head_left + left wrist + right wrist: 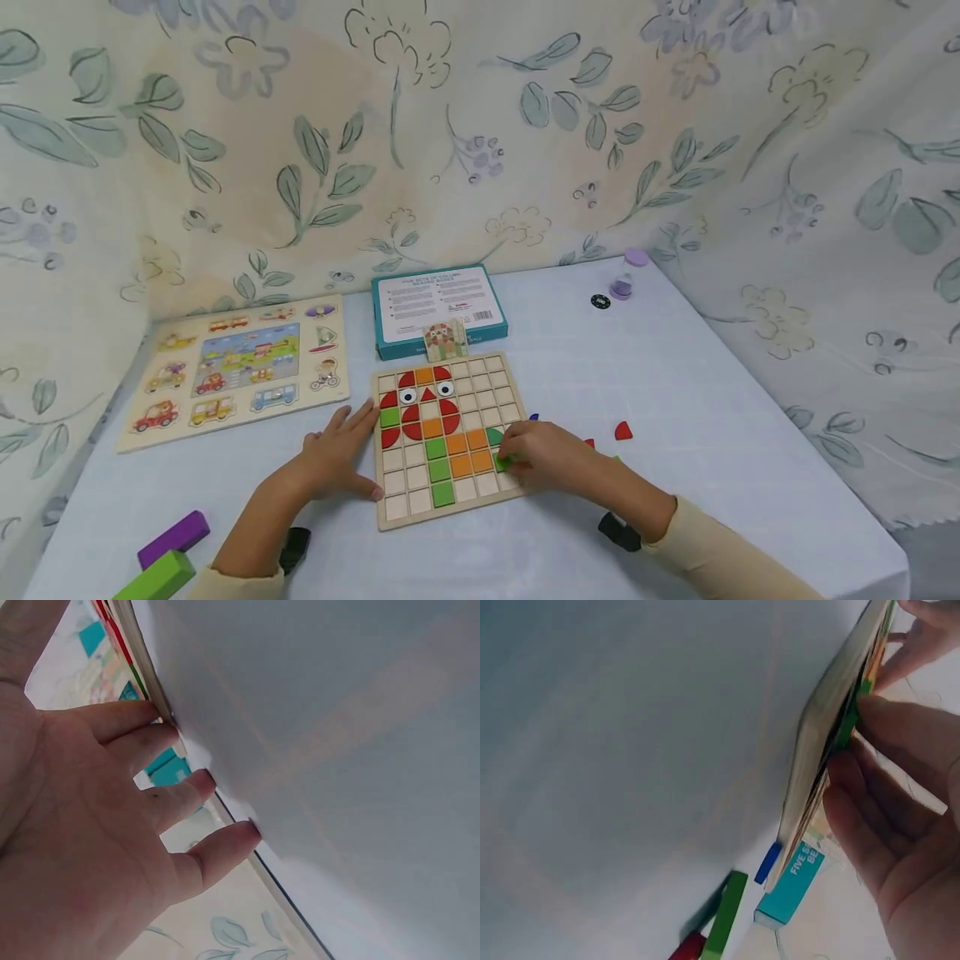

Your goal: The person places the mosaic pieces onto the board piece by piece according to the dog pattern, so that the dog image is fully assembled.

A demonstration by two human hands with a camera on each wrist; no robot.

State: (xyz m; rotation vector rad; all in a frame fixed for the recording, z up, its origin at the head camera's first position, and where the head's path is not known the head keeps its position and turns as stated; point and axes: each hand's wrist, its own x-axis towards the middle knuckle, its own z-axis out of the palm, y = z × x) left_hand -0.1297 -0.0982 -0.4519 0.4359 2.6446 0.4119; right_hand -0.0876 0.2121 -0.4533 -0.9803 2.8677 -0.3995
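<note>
A wooden grid board (396, 504) lies on the white cloth, with red, orange and green tiles forming a figure with two round eyes (407, 397). Along its left edge rests my left hand (333, 454), fingers spread and tips touching the rim in the left wrist view. At the lower right of the grid, my right hand (543, 454) pinches a green tile (847, 720) between thumb and fingers, close over a cell. A darker green rounded tile (494, 435) sits just above it. Part of the board's right edge is hidden by my right hand.
Behind the board, a teal box (397, 342) has a small picture card (446, 340) leaning against it. A vehicle puzzle (242, 408) lies left. Loose red pieces (624, 431) are right, a black chip (601, 302) farther back. Purple (173, 537) and green blocks (156, 577) lie front left.
</note>
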